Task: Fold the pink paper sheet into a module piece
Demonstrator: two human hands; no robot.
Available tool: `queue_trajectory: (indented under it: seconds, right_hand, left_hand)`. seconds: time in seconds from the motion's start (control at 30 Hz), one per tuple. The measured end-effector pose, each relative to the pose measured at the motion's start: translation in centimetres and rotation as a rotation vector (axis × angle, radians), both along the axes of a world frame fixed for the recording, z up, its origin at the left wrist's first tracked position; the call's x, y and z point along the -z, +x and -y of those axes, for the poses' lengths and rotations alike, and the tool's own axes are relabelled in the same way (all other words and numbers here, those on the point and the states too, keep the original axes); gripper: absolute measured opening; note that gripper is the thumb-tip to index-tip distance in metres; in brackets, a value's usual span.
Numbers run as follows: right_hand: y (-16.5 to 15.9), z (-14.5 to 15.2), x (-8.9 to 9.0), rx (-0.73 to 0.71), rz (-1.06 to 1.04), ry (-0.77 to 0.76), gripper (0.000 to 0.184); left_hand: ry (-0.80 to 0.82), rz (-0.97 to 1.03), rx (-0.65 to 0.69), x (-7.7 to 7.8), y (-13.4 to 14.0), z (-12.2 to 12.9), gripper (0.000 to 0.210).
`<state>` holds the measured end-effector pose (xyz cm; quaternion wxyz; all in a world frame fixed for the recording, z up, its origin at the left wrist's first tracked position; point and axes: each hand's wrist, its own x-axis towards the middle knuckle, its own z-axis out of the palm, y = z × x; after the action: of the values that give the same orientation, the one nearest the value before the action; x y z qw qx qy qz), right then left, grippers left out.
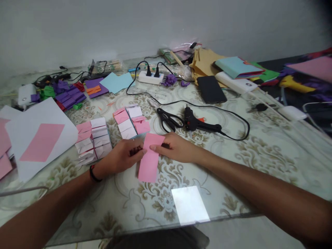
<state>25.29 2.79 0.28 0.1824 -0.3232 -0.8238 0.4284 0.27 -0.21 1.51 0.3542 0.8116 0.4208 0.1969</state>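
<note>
A folded strip of pink paper (148, 166) is held up over the table, taller than it is wide. My left hand (126, 154) pinches its left edge, thumb in front and fingers curled behind. On the opposite edge my right hand (176, 148) grips it the same way, the thumb lying across the front. Just behind the hands lies a block of folded pink and white papers (127, 128). Left of my left wrist sits a similar bundle of folded papers (100, 133). Black scissors (169, 120) rest beyond my right hand.
A black glue gun (201, 122) with its cord lies behind my right forearm. White sheets (62, 114) with pink pieces cover the left side. A power strip (150, 78), a black phone-like slab (211, 89) and purple folded papers (71, 97) stand further back.
</note>
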Motion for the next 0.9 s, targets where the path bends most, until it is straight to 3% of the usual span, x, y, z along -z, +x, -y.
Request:
queue_trajectory:
  seconds: [0.9]
  right_hand:
    - [-0.03, 0.0, -0.06, -0.008, -0.01, 0.017, 0.055]
  left_hand:
    - [-0.009, 0.002, -0.003, -0.08, 0.09, 0.03, 0.031]
